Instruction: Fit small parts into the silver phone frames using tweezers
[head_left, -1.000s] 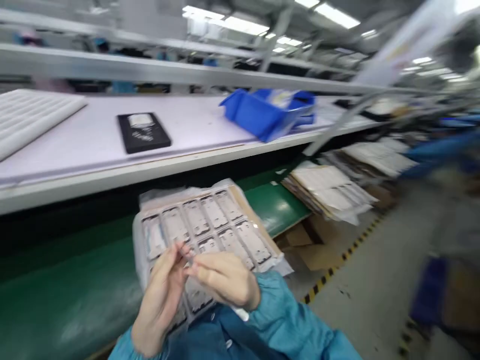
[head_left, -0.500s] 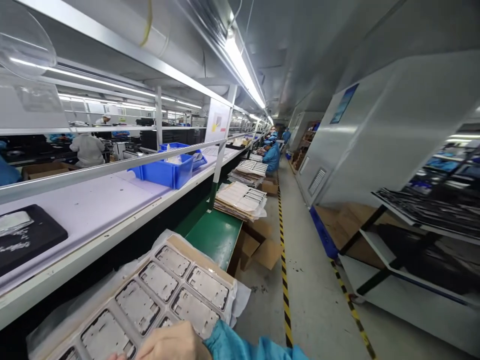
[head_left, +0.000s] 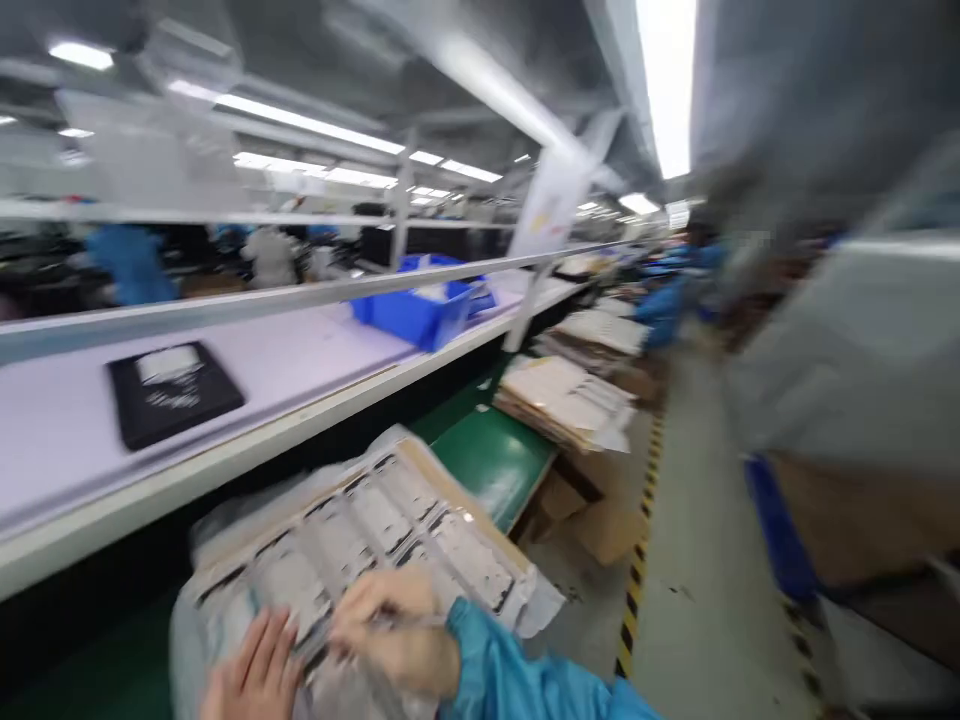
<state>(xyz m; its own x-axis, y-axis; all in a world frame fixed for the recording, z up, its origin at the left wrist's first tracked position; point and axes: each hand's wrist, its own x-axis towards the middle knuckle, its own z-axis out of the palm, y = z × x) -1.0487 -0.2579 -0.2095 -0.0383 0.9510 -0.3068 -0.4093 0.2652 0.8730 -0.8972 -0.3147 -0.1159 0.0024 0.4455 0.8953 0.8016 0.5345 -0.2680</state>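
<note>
A tray (head_left: 450, 505) of flat, grey-white rectangular panels with dark edges lies on the bench in front of me. They look like phone-sized frames set in rows of pockets. My left hand (head_left: 259, 672) rests over the near end of the tray, its fingers stretched out and lying flat. My right hand (head_left: 397, 625), in a blue sleeve (head_left: 517, 675), is over the tray's near middle with its fingers curled in a pinch. Blur hides what sits between those fingers. Thin translucent sheeting (head_left: 349, 692) shows just below the right hand.
A pale raised shelf (head_left: 300, 370) runs along the left, bearing a black pad (head_left: 176, 395) and a blue bin (head_left: 420, 310). Further along the green bench (head_left: 487, 465) stand stacked trays (head_left: 566, 395). Cardboard (head_left: 607, 525) and striped floor tape (head_left: 636, 590) lie to the right.
My view has swung left, so the bench and tray sit further right in the picture. My left hand has come fully into view, and my right hand's fingers now show curled.
</note>
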